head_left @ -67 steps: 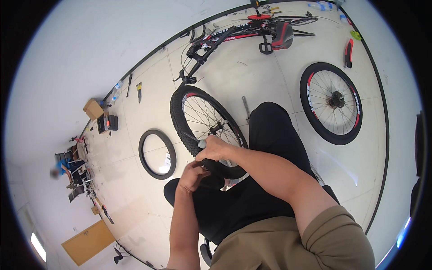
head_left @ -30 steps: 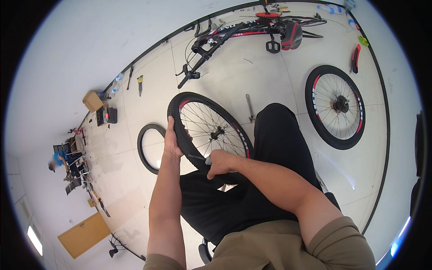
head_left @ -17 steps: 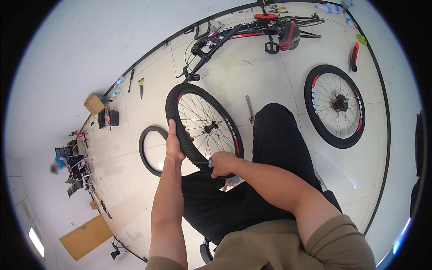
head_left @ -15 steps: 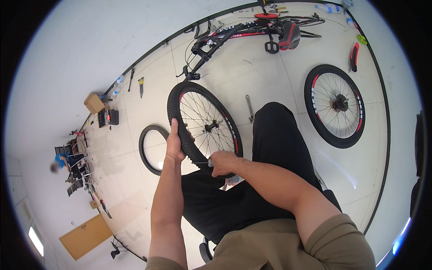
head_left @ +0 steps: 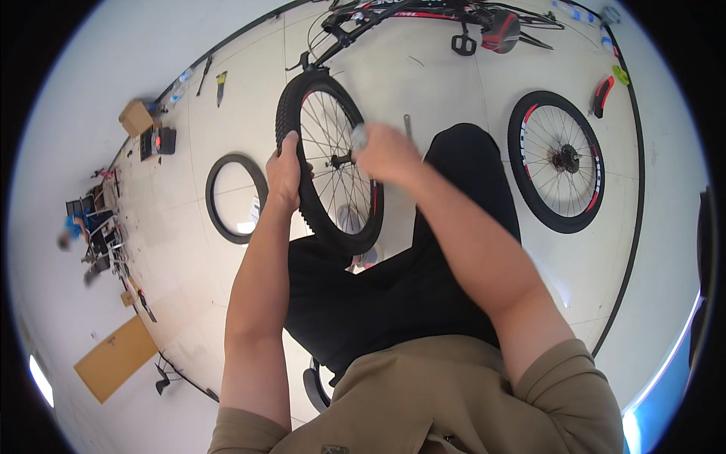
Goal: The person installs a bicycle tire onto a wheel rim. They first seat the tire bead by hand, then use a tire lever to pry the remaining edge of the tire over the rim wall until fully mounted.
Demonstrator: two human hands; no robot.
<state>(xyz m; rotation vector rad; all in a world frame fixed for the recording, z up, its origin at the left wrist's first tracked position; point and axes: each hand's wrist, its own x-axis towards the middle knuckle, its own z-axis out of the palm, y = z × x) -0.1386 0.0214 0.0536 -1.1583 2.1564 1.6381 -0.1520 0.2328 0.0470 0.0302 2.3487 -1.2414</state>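
Observation:
A bicycle wheel (head_left: 330, 219) with a knobbly black tyre and a black rim with red and white markings stands tilted between my knees. My left hand (head_left: 284, 172) grips its tyre on the left side, thumb on the outer tread and fingers reaching round behind. In front of the wheel's right side, above the hub, my right hand (head_left: 389, 157) is closed and smeared by motion. A small grey-handled tool (head_left: 359, 137) pokes out of that fist; blur hides its exact kind.
A loose black tyre (head_left: 214, 200) lies left; a second wheel (head_left: 522, 163) with a sprocket cassette lies right. Beyond is a bicycle frame (head_left: 408, 13) without wheels. A wrench (head_left: 408, 127), a cardboard box (head_left: 137, 119) and a toolbox (head_left: 160, 141) are on the floor. Someone in blue (head_left: 74, 225) sits far left.
My right hand has lifted the grey-handled tool from the tyre's near edge, up and away past the hub. The wheel stands more upright, my left hand still on it. The whole view has shifted.

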